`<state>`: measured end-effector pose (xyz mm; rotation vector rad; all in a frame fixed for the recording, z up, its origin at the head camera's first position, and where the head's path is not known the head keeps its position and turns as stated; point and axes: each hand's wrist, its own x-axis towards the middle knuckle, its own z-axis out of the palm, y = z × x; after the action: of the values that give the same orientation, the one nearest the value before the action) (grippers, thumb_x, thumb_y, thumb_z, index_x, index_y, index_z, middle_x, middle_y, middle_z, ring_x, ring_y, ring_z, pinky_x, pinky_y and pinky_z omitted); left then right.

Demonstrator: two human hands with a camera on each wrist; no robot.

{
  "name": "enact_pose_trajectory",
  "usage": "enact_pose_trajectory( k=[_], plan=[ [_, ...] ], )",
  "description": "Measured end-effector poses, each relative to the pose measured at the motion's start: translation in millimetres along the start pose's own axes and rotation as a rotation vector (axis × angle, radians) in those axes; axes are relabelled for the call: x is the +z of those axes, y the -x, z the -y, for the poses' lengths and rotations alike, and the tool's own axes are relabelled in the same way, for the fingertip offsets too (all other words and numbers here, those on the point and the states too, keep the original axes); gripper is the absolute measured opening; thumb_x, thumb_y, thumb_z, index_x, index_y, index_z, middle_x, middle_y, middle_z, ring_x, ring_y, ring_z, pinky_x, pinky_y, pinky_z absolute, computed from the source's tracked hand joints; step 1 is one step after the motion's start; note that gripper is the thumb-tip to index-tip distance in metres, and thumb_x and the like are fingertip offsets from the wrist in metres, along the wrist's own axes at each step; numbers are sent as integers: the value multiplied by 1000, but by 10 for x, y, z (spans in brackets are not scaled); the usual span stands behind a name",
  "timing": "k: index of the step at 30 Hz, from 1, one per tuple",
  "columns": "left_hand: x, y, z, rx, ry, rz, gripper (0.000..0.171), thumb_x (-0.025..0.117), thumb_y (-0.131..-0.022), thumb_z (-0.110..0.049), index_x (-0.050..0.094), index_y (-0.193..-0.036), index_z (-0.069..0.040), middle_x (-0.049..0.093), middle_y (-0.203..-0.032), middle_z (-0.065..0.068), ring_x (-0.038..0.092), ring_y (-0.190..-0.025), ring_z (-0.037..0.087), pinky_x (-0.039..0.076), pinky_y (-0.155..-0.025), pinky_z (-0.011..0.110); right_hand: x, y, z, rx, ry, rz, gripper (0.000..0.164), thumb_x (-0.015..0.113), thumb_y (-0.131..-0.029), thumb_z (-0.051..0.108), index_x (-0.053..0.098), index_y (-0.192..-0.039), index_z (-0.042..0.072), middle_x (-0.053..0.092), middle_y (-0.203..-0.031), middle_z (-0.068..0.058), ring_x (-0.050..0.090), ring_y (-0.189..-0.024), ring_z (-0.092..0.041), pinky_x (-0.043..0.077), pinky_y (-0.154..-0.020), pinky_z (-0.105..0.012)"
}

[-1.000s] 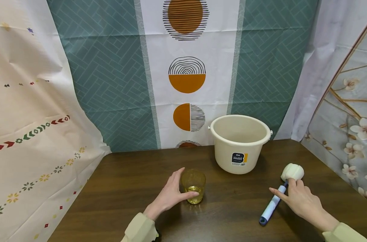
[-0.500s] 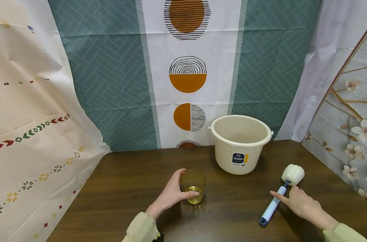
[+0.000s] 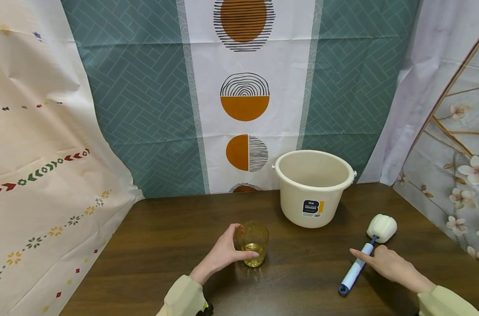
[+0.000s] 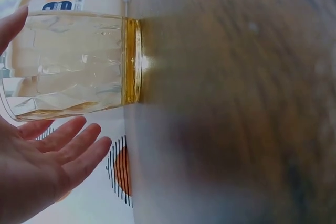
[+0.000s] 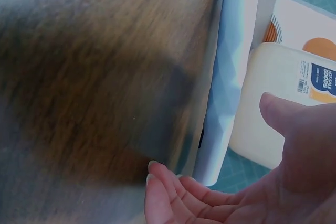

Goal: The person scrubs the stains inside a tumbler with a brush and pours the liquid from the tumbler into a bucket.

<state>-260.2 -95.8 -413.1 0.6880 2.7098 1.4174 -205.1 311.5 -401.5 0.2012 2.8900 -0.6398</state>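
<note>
Amber-tinted transparent glass tumbler stands upright within the wide curve of the left hand: thumb across its near side, fingers extended along the other, not wrapped round it; whether any of them touches the wall I cannot tell. To grip it well, thumb and fingers should ease in together, low down, so it neither slides nor tips. The right hand is likewise loosely spread, holding nothing, thumb over the white-headed, pale-blue-handled sponge brush; contact is unclear. Wrapping the handle mid-length should stop it rolling. Both things rest on the dark brown wood-grained table; behind them stands the round cream plastic bucket, apart from both hands.
</note>
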Motion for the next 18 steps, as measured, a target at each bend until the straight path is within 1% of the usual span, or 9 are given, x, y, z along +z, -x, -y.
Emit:
enact_pose_trajectory(
  k=[2, 6, 8, 13, 15, 18],
  plan=[
    [-9, -4, 6, 1, 12, 8, 84, 76, -67, -47, 36, -127, -5, 47, -119, 6, 48, -97, 23, 39, -79, 42, 14, -3, 6, -1, -8, -4, 61, 43, -81, 67, 37, -56, 11, 35, -55, -1, 36, -47, -13, 31, -46, -30],
    [-21, -7, 15, 5, 48, 22, 83, 76, -68, -44, 35, -127, -3, 48, -119, 8, 49, -88, 18, 43, -75, 36, 46, -22, 4, -3, -31, -1, 60, 45, -81, 65, 36, -53, 13, 33, -49, 2, 38, -40, -11, 36, -42, -29],
    [-23, -11, 17, 16, 58, 25, 82, 77, -68, -42, 36, -127, -2, 48, -118, 9, 50, -88, 17, 44, -75, 34, 59, -31, 6, 1, -42, 7, 60, 46, -80, 65, 37, -53, 13, 33, -48, 2, 39, -38, -11, 38, -41, -29],
    [-18, -31, 22, 45, 59, 25, 78, 78, -69, -40, 38, -123, -1, 51, -114, 8, 50, -89, 18, 44, -73, 33, 69, -45, 13, 4, -49, 28, 60, 47, -80, 66, 41, -56, 10, 39, -48, -1, 42, -40, -13, 39, -41, -30],
    [-19, -37, 23, 52, 61, 26, 77, 78, -68, -39, 38, -122, -1, 51, -113, 8, 51, -90, 17, 44, -73, 32, 69, -48, 22, 2, -37, 36, 59, 48, -79, 65, 41, -56, 11, 40, -47, 0, 41, -40, -13, 38, -43, -30],
    [-29, -38, 24, 55, 49, 24, 76, 78, -68, -39, 39, -122, -2, 52, -112, 7, 51, -87, 17, 44, -70, 31, 67, -58, 52, -14, -10, 37, 58, 50, -79, 63, 41, -52, 13, 37, -43, 2, 37, -38, -12, 36, -46, -31]
  ],
)
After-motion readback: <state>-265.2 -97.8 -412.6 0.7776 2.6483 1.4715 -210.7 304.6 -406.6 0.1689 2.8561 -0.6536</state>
